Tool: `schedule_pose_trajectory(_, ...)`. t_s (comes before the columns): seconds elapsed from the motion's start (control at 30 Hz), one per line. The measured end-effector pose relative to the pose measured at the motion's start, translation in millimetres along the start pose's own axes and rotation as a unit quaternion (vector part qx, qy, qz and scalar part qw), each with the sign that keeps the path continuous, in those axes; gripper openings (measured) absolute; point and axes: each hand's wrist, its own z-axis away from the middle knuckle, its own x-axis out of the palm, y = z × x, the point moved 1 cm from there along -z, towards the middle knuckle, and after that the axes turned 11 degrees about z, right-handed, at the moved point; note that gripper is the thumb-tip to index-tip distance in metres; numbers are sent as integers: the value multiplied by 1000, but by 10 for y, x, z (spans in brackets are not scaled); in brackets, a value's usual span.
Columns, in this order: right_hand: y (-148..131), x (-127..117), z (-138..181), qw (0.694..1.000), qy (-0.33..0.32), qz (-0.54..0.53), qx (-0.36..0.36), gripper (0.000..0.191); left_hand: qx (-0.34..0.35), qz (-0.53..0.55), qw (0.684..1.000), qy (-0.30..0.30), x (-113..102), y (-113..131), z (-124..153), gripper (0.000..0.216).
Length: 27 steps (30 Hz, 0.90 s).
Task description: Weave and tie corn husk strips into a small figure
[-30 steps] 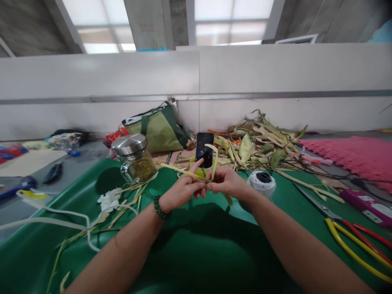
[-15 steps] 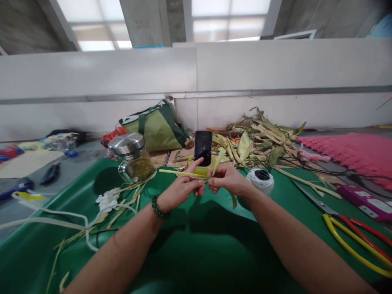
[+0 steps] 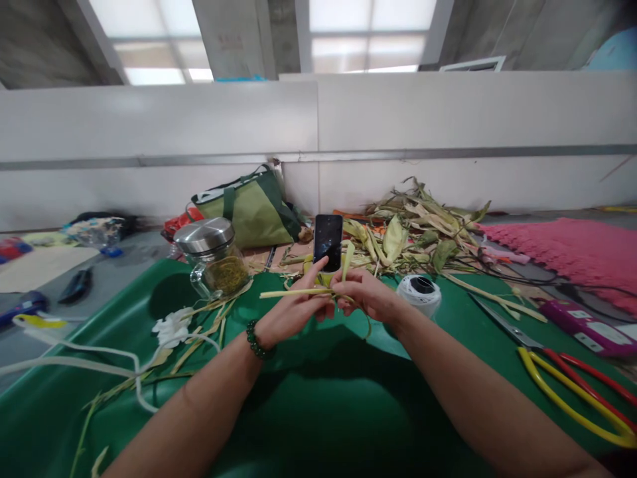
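Both my hands meet above the green mat (image 3: 318, 418), in front of an upright phone (image 3: 328, 240). My left hand (image 3: 298, 312), with a dark green bead bracelet (image 3: 256, 338) at the wrist, is closed on a pale green husk strip (image 3: 286, 293) that sticks out to the left. One finger of it points up. My right hand (image 3: 365, 297) pinches the strip's other end, where a flat piece bends upward over the fingers and a thin end hangs below. Fingers hide the spot where the pieces cross.
A lidded glass jar (image 3: 219, 259) stands left, near white cords (image 3: 99, 358). To the right are a spool of white string (image 3: 419, 295) and large scissors (image 3: 537, 345) with red and yellow handles. Corn husks (image 3: 423, 226) and a green bag (image 3: 256, 212) lie behind.
My right hand has shifted slightly left and closer over the left fingers. The upright flat piece now bends over at its top, and the hanging end has moved left.
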Motion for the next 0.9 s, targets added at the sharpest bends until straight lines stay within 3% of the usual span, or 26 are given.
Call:
schedule_pose_trajectory(0.2, 28, 16, -17, 999, 38, -8, 13, 19, 19, -40, 999, -20, 24, -34, -21, 56)
schedule_pose_trajectory(0.4, 32, -16, -40, 998, 58, -4, 17, 18, 6, 1, 1000, -10, 69, -1, -7, 76)
schedule_pose_trajectory(0.57, 39, -47, -54, 999, 46, 5, 23, 20, 3, 11, 1000, 9, 58, 3, -9, 74)
schedule_pose_trajectory(0.9, 68, -90, -82, 995, 93, -17, 23, 17, 18, 6, 1000, -5, 50, -10, -11, 73)
